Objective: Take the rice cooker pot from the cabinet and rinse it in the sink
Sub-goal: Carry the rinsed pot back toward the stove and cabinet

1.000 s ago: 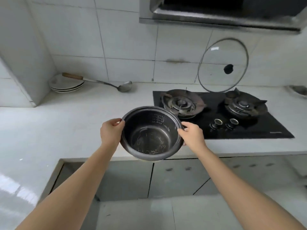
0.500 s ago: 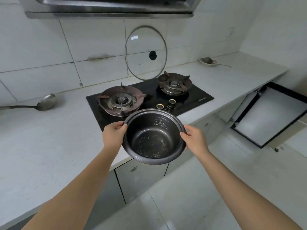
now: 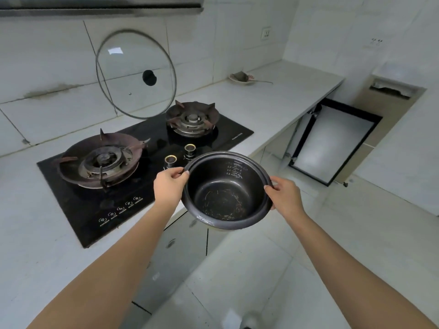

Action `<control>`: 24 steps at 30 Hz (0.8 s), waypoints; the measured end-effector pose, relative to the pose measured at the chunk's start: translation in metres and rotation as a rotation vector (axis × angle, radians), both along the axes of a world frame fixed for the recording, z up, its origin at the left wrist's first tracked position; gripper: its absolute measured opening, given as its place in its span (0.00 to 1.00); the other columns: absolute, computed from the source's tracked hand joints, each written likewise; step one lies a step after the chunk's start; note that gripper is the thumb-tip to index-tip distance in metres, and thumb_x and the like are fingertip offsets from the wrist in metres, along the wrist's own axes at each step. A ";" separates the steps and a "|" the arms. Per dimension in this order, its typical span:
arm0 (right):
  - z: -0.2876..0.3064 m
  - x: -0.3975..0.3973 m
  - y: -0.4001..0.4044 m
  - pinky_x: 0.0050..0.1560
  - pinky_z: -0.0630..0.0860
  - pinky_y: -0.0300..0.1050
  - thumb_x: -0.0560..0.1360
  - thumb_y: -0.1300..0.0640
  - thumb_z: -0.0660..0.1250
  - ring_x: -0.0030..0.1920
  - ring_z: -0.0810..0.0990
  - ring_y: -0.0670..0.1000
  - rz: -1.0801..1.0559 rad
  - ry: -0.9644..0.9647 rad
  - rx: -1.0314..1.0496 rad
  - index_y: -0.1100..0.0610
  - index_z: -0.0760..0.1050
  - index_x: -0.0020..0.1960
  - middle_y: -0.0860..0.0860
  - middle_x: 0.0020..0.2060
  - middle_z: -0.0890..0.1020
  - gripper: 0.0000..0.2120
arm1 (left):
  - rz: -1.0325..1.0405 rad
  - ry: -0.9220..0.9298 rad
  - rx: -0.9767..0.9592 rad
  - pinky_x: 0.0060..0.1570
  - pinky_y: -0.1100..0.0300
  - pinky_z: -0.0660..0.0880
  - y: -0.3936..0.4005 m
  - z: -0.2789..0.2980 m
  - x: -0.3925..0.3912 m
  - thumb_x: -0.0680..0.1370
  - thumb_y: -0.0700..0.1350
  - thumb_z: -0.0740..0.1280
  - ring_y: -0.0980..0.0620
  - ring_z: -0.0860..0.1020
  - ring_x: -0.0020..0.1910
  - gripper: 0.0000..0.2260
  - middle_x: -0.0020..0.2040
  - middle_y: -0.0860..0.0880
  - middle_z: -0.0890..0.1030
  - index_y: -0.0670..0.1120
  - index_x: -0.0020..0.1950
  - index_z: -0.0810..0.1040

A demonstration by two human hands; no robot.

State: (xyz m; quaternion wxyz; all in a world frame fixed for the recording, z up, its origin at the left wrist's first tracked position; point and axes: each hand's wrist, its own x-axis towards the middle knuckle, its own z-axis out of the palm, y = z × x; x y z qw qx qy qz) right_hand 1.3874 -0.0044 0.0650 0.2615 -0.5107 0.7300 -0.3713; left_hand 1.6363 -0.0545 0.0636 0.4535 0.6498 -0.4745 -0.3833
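While carried, rice cooker pot: clasped at opposite rim edges by left hand and right hand, beyond the counter edge. Risk: thin rim slips; pot drops to floor.

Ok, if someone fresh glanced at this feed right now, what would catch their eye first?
The dark rice cooker pot, held mid-frame by the left hand and right hand at opposite sides of its rim, its bottom scratched. Then the glass lid leaning on the wall tiles behind the black gas hob.
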 end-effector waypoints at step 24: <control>-0.009 -0.216 -0.229 0.41 0.81 0.51 0.76 0.63 0.62 0.35 0.80 0.50 -0.006 -0.011 0.000 0.56 0.75 0.63 0.52 0.38 0.82 0.16 | 0.005 0.018 0.017 0.51 0.52 0.76 -0.224 -0.025 -0.218 0.74 0.43 0.65 0.50 0.79 0.44 0.12 0.44 0.44 0.83 0.43 0.56 0.80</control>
